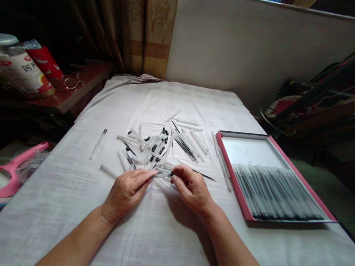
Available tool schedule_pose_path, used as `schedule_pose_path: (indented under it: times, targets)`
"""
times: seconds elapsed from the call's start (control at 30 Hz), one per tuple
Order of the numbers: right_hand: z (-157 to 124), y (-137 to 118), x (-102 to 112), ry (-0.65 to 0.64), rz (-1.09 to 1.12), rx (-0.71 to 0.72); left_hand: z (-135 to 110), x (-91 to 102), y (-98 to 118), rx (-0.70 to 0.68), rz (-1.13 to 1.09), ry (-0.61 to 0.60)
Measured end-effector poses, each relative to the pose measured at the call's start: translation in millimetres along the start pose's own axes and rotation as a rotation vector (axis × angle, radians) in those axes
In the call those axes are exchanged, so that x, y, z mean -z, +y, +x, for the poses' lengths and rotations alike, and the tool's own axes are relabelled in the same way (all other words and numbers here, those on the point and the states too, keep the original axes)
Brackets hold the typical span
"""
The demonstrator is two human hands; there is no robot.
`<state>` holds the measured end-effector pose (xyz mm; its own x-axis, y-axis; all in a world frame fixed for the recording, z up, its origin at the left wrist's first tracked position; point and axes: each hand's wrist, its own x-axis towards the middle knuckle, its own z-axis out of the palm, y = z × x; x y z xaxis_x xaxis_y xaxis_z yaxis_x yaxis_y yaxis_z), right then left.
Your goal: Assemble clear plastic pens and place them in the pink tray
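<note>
My left hand (130, 191) is closed, thumb and fingers pinching one end of a clear pen barrel (163, 174). At the other end of the barrel my right hand (192, 190) is closed too, its fingertips on a small black part (171, 174). Just beyond both hands lies a loose pile of translucent white pen tubes (148, 149), with small black plugs (165, 132) among them. Several dark thin refills (186, 146) lie together to the right of the pile. A single pen with a black end (99, 144) rests apart on the left.
To the right, a pink-edged box (238, 186) holds a row of pens (277, 194) with dark ends. White cloth (159, 241) covers the table. At left are a pink-handled tape dispenser (13, 170), a labelled jar (25, 70) and eyeglasses (71, 81) on a side table.
</note>
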<state>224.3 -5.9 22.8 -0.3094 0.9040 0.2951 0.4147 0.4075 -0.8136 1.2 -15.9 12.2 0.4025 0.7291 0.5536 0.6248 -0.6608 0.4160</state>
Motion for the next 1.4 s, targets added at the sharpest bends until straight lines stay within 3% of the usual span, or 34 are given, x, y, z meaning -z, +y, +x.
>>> schedule_pose_path:
  times: [0.8,0.93,1.03,1.13,1.23,1.33,1.4]
  targets:
    - [1,2,-1,-0.022,-0.012,-0.006,-2,-2.0,-3,-0.007,-0.01,-0.011]
    - [1,4,-8,0.01,0.065,-0.073,-2,-1.8,-4,-0.002,0.011,0.024]
    - [2,6,-10,0.12,0.165,-0.14,1,2.5,0,0.036,0.101,0.11]
    - [4,5,-6,0.348,0.283,-0.181,4,7.0,5,0.122,0.065,0.207]
    - [4,1,-3,0.474,0.359,-0.148,6,6.2,11,0.334,-0.257,0.204]
    - [1,-4,-8,0.371,0.348,-0.079,9,1.5,16,0.688,-0.695,0.197]
    - [-1,-5,-14,0.263,0.286,-0.041,11,-0.5,17,0.881,-0.933,0.257]
